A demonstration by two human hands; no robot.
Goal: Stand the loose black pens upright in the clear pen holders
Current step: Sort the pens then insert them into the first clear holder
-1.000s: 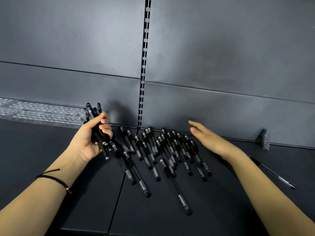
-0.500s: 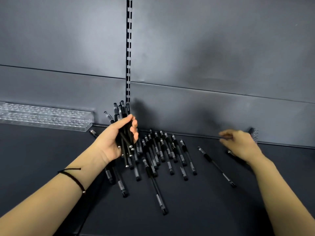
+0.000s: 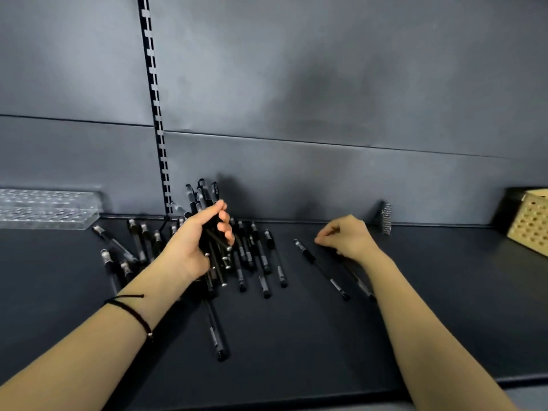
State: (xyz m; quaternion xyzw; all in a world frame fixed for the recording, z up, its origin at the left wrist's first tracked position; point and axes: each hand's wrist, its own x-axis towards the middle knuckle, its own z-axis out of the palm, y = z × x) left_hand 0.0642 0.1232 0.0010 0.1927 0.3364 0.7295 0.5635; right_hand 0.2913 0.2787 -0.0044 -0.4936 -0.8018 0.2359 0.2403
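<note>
A thin black cord bracelet [image 3: 130,314] with a small bead circles the left wrist [image 3: 154,295].

The pens [image 3: 321,269] are seen as black plastic, partly glossy, with clear barrels and small silvery, metal-looking tips. The holder [image 3: 44,212] at the shelf's left rear corner is made of clear, glossy plastic. The shelf [image 3: 326,351] is finished dark, smooth and matt; the back panel [image 3: 326,84] is grey, matt and faintly smudged. The slotted strip [image 3: 154,99] looks like black-painted metal. A bracelet [image 3: 130,312] of thin black cord is worn. The material of the tan, perforated box [image 3: 530,229] at the right edge cannot be told.
</note>
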